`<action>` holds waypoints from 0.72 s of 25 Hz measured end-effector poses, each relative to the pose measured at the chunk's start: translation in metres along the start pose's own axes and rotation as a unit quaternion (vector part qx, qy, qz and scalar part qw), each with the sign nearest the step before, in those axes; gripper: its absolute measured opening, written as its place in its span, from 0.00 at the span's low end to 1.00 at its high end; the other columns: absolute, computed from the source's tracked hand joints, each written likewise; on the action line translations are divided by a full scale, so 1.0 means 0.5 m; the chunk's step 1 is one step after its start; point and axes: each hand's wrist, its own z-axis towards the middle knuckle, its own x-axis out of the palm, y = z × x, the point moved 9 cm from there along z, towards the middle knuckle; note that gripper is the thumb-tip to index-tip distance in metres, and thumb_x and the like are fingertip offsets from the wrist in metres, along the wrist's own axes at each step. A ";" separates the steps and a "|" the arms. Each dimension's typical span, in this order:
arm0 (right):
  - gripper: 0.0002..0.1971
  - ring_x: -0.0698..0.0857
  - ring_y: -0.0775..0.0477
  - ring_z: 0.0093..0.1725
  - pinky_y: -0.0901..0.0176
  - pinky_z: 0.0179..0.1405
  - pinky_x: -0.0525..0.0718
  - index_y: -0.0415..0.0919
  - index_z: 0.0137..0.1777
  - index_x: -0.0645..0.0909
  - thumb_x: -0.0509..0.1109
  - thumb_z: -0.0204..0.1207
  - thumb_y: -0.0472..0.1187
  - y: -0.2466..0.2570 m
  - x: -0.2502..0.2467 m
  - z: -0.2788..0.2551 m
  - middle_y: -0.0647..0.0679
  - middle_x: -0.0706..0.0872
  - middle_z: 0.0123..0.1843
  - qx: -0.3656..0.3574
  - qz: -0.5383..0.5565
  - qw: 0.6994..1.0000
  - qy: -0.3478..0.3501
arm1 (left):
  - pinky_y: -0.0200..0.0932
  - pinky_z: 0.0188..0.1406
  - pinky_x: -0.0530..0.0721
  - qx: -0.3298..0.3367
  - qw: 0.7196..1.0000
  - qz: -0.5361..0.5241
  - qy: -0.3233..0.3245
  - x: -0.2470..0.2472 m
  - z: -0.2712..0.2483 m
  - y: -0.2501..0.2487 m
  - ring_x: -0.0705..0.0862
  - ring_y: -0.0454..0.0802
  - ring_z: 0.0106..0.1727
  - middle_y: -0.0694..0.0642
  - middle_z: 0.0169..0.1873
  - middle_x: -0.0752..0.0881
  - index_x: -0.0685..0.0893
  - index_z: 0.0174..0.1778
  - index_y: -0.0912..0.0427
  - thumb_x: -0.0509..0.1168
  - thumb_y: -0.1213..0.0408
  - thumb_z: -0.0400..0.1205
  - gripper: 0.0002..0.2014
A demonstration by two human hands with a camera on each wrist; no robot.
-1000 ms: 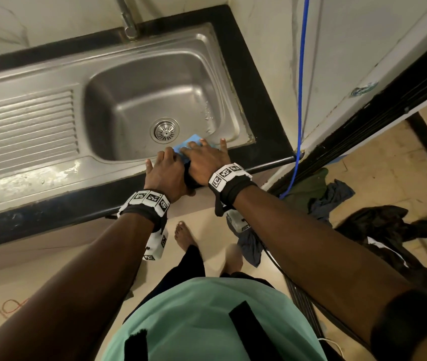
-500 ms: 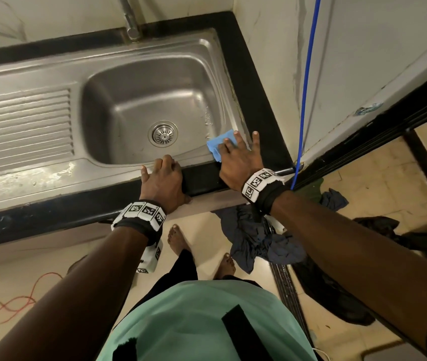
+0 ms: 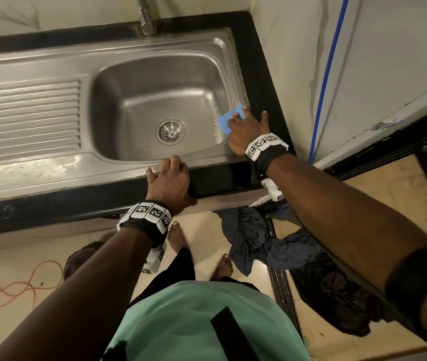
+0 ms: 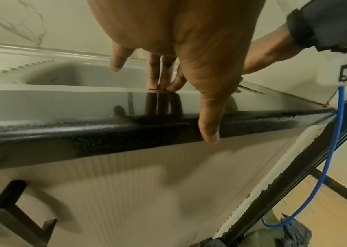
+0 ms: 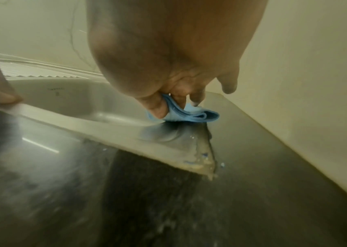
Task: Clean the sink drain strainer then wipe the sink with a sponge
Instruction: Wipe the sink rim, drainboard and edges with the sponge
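One stainless-steel sink (image 3: 118, 48) with a single basin and one ribbed draining board on its left, set into a black stone worktop (image 3: 262, 74). One round metal drain strainer (image 3: 170, 131) sits in the basin floor, seated in its hole. One metal tap (image 3: 146, 20) stands at the back rim.

Two hands in view, each with a marker-printed wrist band. The right hand (image 3: 246, 128) presses one folded blue sponge cloth (image 3: 229, 118) against the sink's right rim, near the front right corner; the right wrist view shows the thumb (image 5: 155, 107) and the fingers curled round the cloth (image 5: 189, 115), pinching it, with the little finger lifted clear. A few water drops lie on the rim beside it.

The left hand (image 3: 169, 182) holds nothing: three fingertips (image 4: 160, 83) rest on the sink's front rim, the thumb (image 4: 208, 127) hangs over the worktop's front edge, fingers fairly straight.

One blue cable (image 3: 327, 74) runs down the wall at right. One red cord (image 3: 12, 285) loops on the floor at left. Dark clothes (image 3: 259, 241) lie heaped on the floor at right. Two bare feet stand below the worktop.
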 end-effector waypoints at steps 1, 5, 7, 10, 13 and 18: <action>0.30 0.48 0.39 0.88 0.19 0.79 0.50 0.44 0.83 0.65 0.57 0.81 0.47 -0.001 -0.002 0.008 0.49 0.59 0.87 -0.002 0.001 1.000 0.007 | 0.87 0.76 0.64 -0.003 1.000 0.000 0.005 0.001 -0.002 -0.002 0.66 0.62 0.79 0.59 0.74 0.66 0.71 0.80 0.62 0.81 0.40 0.70 0.48; 0.29 0.48 0.40 0.88 0.20 0.80 0.51 0.44 0.83 0.64 0.57 0.81 0.46 -0.005 -0.001 0.005 0.50 0.58 0.88 -0.005 0.013 1.000 0.000 | 0.96 0.69 0.59 -0.014 1.000 0.002 0.007 -0.001 -0.005 -0.003 0.65 0.62 0.79 0.59 0.75 0.65 0.72 0.80 0.62 0.81 0.40 0.70 0.47; 0.29 0.49 0.41 0.88 0.20 0.80 0.52 0.45 0.83 0.64 0.56 0.82 0.47 -0.004 -0.001 -0.012 0.50 0.59 0.88 -0.010 0.017 1.000 -0.004 | 0.96 0.69 0.59 -0.016 1.000 -0.001 0.007 0.001 -0.007 -0.002 0.66 0.62 0.79 0.59 0.75 0.65 0.72 0.80 0.62 0.81 0.41 0.71 0.47; 0.29 0.51 0.42 0.88 0.22 0.81 0.53 0.45 0.83 0.63 0.57 0.82 0.47 -0.010 0.012 -0.054 0.50 0.60 0.87 -0.016 0.035 0.999 -0.011 | 0.96 0.69 0.60 -0.012 1.000 -0.005 0.001 -0.002 -0.008 -0.005 0.66 0.62 0.79 0.59 0.75 0.66 0.72 0.80 0.62 0.80 0.41 0.71 0.47; 0.30 0.50 0.44 0.88 0.23 0.81 0.54 0.49 0.84 0.62 0.58 0.80 0.43 -0.017 0.045 -0.094 0.52 0.59 0.87 -0.019 0.074 0.997 -0.024 | 0.96 0.69 0.61 -0.012 1.000 -0.004 0.000 -0.003 -0.009 -0.004 0.67 0.62 0.78 0.59 0.74 0.66 0.73 0.80 0.63 0.80 0.41 0.71 0.46; 0.30 0.52 0.41 0.88 0.26 0.81 0.59 0.50 0.84 0.62 0.58 0.80 0.40 -0.008 0.085 -0.154 0.51 0.59 0.88 -0.011 0.150 0.988 -0.044 | 0.97 0.66 0.62 -0.021 1.000 -0.006 -0.002 -0.005 -0.010 -0.002 0.68 0.62 0.76 0.58 0.71 0.69 0.77 0.76 0.62 0.83 0.41 0.68 0.46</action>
